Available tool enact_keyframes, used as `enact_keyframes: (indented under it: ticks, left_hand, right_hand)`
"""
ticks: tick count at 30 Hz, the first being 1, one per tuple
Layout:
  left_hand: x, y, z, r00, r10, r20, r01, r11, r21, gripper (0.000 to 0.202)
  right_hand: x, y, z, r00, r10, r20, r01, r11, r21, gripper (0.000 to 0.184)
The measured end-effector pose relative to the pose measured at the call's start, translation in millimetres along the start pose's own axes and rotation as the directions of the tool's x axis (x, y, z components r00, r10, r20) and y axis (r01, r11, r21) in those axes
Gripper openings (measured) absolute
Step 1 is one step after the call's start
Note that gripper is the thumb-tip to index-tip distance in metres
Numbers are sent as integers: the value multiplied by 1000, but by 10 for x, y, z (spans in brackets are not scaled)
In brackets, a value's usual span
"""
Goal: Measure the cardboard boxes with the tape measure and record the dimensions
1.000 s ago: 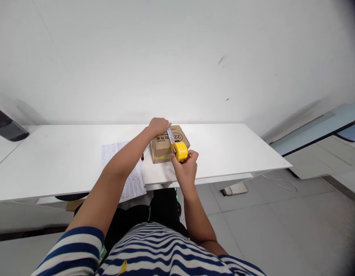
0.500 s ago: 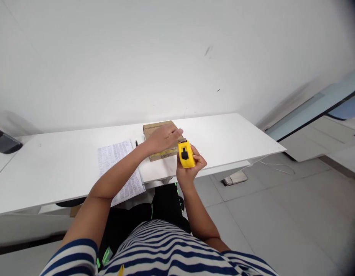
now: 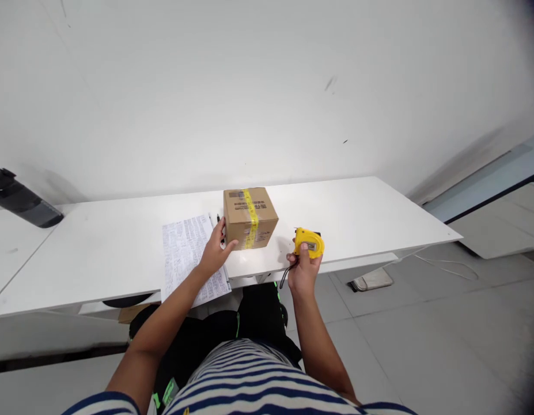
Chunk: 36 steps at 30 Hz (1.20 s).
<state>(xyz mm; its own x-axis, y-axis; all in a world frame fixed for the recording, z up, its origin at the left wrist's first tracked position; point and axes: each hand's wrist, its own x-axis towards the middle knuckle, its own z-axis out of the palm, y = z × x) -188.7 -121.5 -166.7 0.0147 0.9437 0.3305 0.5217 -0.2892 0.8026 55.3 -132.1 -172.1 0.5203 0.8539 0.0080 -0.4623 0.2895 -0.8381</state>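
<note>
A small brown cardboard box (image 3: 250, 217) with a strip of yellow tape over its top stands near the middle of the white desk (image 3: 357, 216). My left hand (image 3: 216, 251) grips the box's left near corner, thumb on the front face. My right hand (image 3: 303, 270) is closed round a yellow tape measure (image 3: 309, 242), held just right of the box over the desk's front edge. Its blade is fully wound in and a dark cord hangs below my fingers.
A printed sheet of paper (image 3: 189, 256) lies left of the box, overhanging the desk's front edge, with a pen beside it. A dark object (image 3: 20, 199) sits at the far left. A white wall rises behind the desk. Grey floor tiles and a cable lie to the right.
The tape's blade, stretched over the box a second ago, has wound back in. The box now shows a different, yellow-taped face on top. My right hand has moved right with the tape measure.
</note>
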Motion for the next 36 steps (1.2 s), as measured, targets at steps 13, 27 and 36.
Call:
enact_keyframes:
  ticks: [13, 27, 36]
  left_hand:
    - [-62, 1084, -229, 991, 95, 89, -82, 987, -141, 48]
    - [685, 650, -872, 954, -273, 127, 299, 906, -298, 43]
    - [903, 644, -505, 921, -341, 190, 366, 924, -114, 42]
  right_hand:
    - [54, -497, 333, 668, -200, 717, 369, 925, -85, 52]
    - [1222, -694, 165, 838, -180, 516, 322, 926, -198, 70]
    - [1353, -409, 293, 826, -105, 554, 282, 928, -244, 73]
